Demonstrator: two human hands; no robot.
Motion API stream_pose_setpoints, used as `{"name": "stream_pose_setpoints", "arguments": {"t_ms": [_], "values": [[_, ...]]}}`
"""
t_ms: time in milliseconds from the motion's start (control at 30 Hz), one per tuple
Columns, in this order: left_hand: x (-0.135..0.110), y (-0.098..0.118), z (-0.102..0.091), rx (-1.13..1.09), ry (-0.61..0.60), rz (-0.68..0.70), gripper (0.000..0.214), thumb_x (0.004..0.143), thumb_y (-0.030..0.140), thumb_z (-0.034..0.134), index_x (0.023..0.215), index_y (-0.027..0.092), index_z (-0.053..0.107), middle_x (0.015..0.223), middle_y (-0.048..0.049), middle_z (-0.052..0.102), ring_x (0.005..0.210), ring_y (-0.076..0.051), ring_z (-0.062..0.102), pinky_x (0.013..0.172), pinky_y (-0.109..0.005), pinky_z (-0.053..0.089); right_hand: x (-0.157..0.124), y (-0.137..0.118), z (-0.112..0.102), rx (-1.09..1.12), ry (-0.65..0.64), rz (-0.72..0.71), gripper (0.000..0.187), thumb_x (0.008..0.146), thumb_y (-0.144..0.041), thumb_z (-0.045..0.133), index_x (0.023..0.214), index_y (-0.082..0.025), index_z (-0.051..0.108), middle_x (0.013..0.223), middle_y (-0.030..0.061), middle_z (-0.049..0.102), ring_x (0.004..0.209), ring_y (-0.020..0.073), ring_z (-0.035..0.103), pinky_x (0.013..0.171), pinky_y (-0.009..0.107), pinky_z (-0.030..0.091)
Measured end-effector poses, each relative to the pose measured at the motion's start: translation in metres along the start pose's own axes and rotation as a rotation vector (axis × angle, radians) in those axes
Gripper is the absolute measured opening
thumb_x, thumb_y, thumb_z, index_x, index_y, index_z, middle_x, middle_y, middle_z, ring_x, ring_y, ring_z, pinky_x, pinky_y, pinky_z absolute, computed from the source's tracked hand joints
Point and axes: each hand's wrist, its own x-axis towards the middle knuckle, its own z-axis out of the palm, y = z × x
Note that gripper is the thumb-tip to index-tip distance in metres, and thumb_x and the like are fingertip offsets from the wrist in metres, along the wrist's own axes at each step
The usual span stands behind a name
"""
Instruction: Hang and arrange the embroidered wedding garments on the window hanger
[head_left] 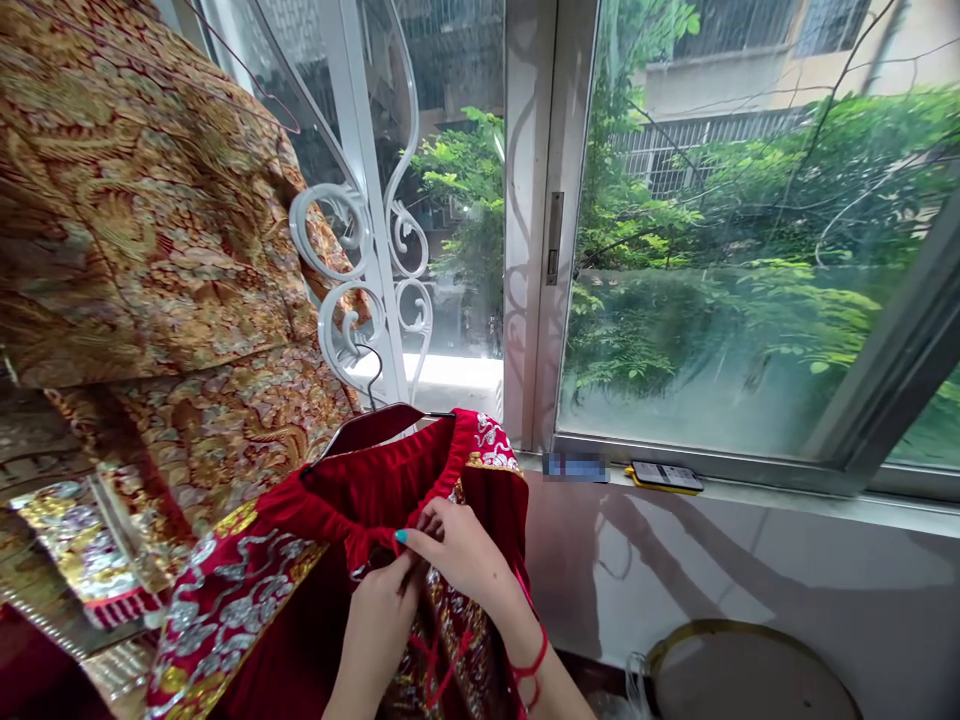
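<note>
A red velvet garment [300,590] with silver and gold embroidery hangs on a dark red hanger [375,425] hooked onto a white scrolled window grille [352,290]. My left hand [379,625] and my right hand [457,550] meet at the garment's gathered red neckline [360,535], fingers pinched on the fabric there. My right wrist wears a red string bracelet [531,668]. What lies between the fingertips, other than cloth, is hidden.
A gold and red brocade garment [142,220] hangs at the left, close to the red one. A phone [666,477] lies on the window sill [787,495]. A round gold-rimmed table top [742,675] stands at lower right below the white wall.
</note>
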Motion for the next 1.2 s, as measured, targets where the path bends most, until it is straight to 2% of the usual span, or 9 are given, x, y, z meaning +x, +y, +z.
{"name": "stream_pose_setpoints", "arguments": {"t_ms": [133, 333, 433, 533, 767, 900, 1033, 1100, 1200], "values": [[-0.008, -0.006, -0.003, 0.068, -0.022, 0.016, 0.036, 0.083, 0.029, 0.040, 0.088, 0.023, 0.076, 0.067, -0.0087, 0.074, 0.052, -0.021, 0.064, 0.051, -0.026, 0.044, 0.011, 0.001, 0.009, -0.172, -0.032, 0.043, 0.025, 0.074, -0.028, 0.071, 0.057, -0.019, 0.055, 0.056, -0.0022, 0.056, 0.054, 0.0113, 0.048, 0.051, 0.025, 0.033], [-0.020, 0.000, -0.004, -0.062, -0.096, 0.052, 0.031, 0.087, 0.037, 0.045, 0.091, 0.022, 0.071, 0.061, -0.0035, 0.066, 0.052, -0.018, 0.060, 0.050, -0.024, 0.041, 0.024, 0.032, 0.013, 0.280, -0.215, 0.013, 0.014, 0.074, -0.022, 0.066, 0.061, -0.017, 0.062, 0.060, -0.0028, 0.059, 0.059, 0.0113, 0.052, 0.059, 0.024, 0.040], [-0.024, 0.001, -0.004, -0.256, 0.085, -0.040, 0.030, 0.087, 0.046, 0.048, 0.102, 0.021, 0.058, 0.058, 0.0033, 0.055, 0.051, -0.014, 0.053, 0.051, -0.021, 0.042, 0.025, 0.042, 0.015, 0.386, -0.115, -0.004, 0.019, 0.079, -0.028, 0.061, 0.064, -0.017, 0.063, 0.059, -0.0033, 0.056, 0.059, 0.0108, 0.048, 0.060, 0.024, 0.038], [-0.020, -0.002, -0.009, -0.387, 0.224, -0.169, 0.038, 0.083, 0.053, 0.053, 0.104, 0.022, 0.048, 0.061, 0.0057, 0.053, 0.053, -0.014, 0.051, 0.052, -0.021, 0.043, 0.022, 0.038, 0.011, 0.302, -0.048, -0.063, 0.017, 0.082, -0.026, 0.059, 0.069, -0.017, 0.066, 0.063, -0.0033, 0.057, 0.061, 0.0111, 0.048, 0.061, 0.024, 0.037], [-0.001, -0.015, -0.052, -0.344, 0.143, -0.194, 0.047, 0.071, 0.066, 0.062, 0.079, 0.020, 0.065, 0.073, -0.0031, 0.068, 0.068, -0.019, 0.061, 0.062, -0.025, 0.048, 0.010, 0.002, -0.010, -0.006, -0.022, -0.241, 0.020, 0.088, -0.014, 0.053, 0.072, -0.019, 0.065, 0.073, -0.0009, 0.064, 0.069, 0.0132, 0.056, 0.068, 0.024, 0.039], [-0.002, -0.017, -0.068, -0.423, 0.173, -0.221, 0.048, 0.060, 0.065, 0.072, 0.071, 0.019, 0.067, 0.071, -0.0034, 0.068, 0.070, -0.020, 0.061, 0.065, -0.026, 0.049, 0.010, 0.006, -0.010, -0.032, 0.021, -0.284, 0.021, 0.089, -0.014, 0.053, 0.073, -0.019, 0.065, 0.075, 0.0010, 0.065, 0.071, 0.0142, 0.057, 0.070, 0.025, 0.040], [-0.010, -0.023, -0.062, -0.740, 0.143, -0.399, 0.044, 0.057, 0.057, 0.079, 0.069, 0.018, 0.063, 0.049, 0.0057, 0.045, 0.046, -0.009, 0.041, 0.043, -0.019, 0.035, 0.007, 0.019, -0.005, 0.096, -0.023, -0.231, 0.013, 0.088, -0.017, 0.055, 0.083, -0.019, 0.067, 0.078, 0.0001, 0.064, 0.071, 0.0136, 0.056, 0.068, 0.024, 0.041], [-0.015, -0.025, -0.059, -1.017, 0.053, -0.548, 0.037, 0.065, 0.049, 0.076, 0.077, 0.017, 0.062, 0.048, 0.0111, 0.028, 0.041, -0.005, 0.024, 0.038, -0.017, 0.024, 0.002, 0.025, -0.006, 0.138, -0.064, -0.223, 0.014, 0.089, -0.019, 0.055, 0.096, -0.021, 0.066, 0.080, -0.0015, 0.062, 0.071, 0.0128, 0.054, 0.067, 0.023, 0.041], [-0.019, -0.022, -0.058, -1.384, -0.069, -0.696, 0.019, 0.072, 0.029, 0.068, 0.084, 0.016, 0.060, 0.053, 0.0120, 0.022, 0.041, -0.004, 0.018, 0.038, -0.016, 0.020, -0.006, 0.034, -0.012, 0.116, -0.118, -0.228, 0.019, 0.086, -0.015, 0.055, 0.099, -0.022, 0.067, 0.084, -0.0011, 0.061, 0.076, 0.0131, 0.056, 0.071, 0.024, 0.042]]}}
